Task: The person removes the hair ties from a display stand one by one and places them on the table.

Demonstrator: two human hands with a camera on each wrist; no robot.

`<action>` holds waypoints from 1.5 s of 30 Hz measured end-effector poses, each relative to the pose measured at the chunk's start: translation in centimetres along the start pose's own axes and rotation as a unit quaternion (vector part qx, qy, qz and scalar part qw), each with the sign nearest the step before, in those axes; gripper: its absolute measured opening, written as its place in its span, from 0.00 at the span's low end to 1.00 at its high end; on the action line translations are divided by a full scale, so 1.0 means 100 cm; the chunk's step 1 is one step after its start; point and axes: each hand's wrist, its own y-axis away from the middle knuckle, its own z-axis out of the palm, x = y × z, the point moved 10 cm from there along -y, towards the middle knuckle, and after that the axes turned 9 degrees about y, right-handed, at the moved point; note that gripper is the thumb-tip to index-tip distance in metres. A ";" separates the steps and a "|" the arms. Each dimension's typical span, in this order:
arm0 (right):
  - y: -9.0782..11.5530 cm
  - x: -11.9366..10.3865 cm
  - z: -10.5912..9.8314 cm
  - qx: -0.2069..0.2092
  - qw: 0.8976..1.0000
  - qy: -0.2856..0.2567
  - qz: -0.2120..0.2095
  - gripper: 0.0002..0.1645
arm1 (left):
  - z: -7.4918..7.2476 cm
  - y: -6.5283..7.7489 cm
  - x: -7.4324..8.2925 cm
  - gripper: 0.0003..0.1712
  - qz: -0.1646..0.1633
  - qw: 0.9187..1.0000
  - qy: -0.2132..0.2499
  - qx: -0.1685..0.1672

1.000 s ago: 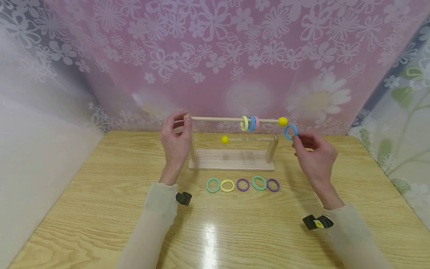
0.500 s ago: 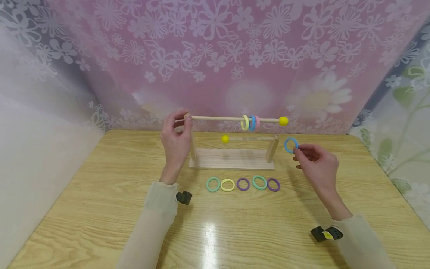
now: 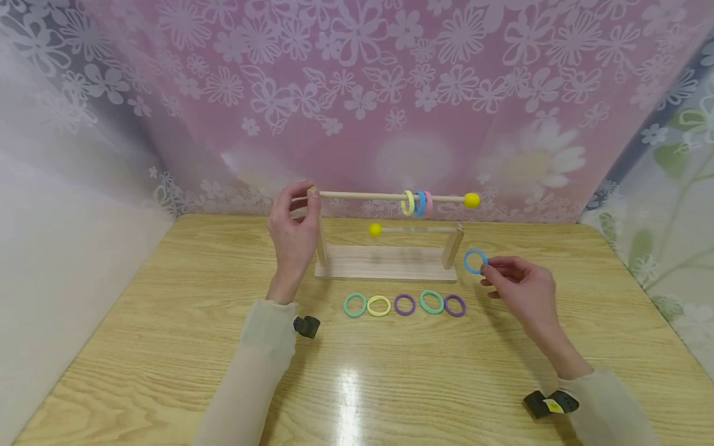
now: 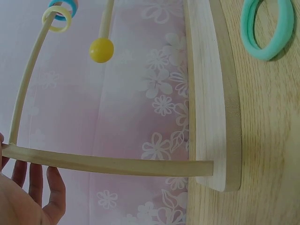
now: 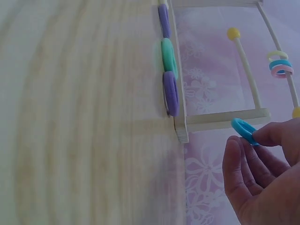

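Observation:
A wooden rack point(image 3: 385, 272) has two posts, each bearing a horizontal rod tipped with a yellow ball. My left hand point(image 3: 294, 226) grips the top of its taller left post point(image 4: 112, 164). From that post runs the upper rod point(image 3: 357, 196), with a yellow hair tie point(image 3: 408, 203), a blue hair tie point(image 3: 420, 203) and a pink hair tie point(image 5: 282, 71) hanging on it. Right of the rack, my right hand point(image 3: 524, 294) pinches another blue hair tie point(image 3: 474, 262) between thumb and fingers, above the table. The lower rod point(image 3: 418, 230) carries no hair tie.
In front of the rack lies a row of hair ties on the wooden table point(image 3: 390, 371): a green one point(image 3: 355, 305), a yellow one point(image 3: 379, 306), a purple one point(image 3: 404, 304), then another green and another purple. A pink floral curtain point(image 3: 357, 111) hangs behind.
My right hand has come down from beside the upper rod's ball, bringing the blue hair tie lower, near the rack's right post. The left hand stays on the post.

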 end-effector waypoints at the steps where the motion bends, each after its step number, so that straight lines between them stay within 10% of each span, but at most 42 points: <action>1: 0.001 0.001 0.001 -0.006 1.000 0.004 0.001 0.22 | 0.000 0.000 0.000 0.14 -0.001 1.000 0.000 0.001; 45: 0.025 -0.035 0.091 -0.189 0.980 0.056 -0.024 0.14 | 0.000 -0.001 0.000 0.13 -0.006 1.000 0.015 0.010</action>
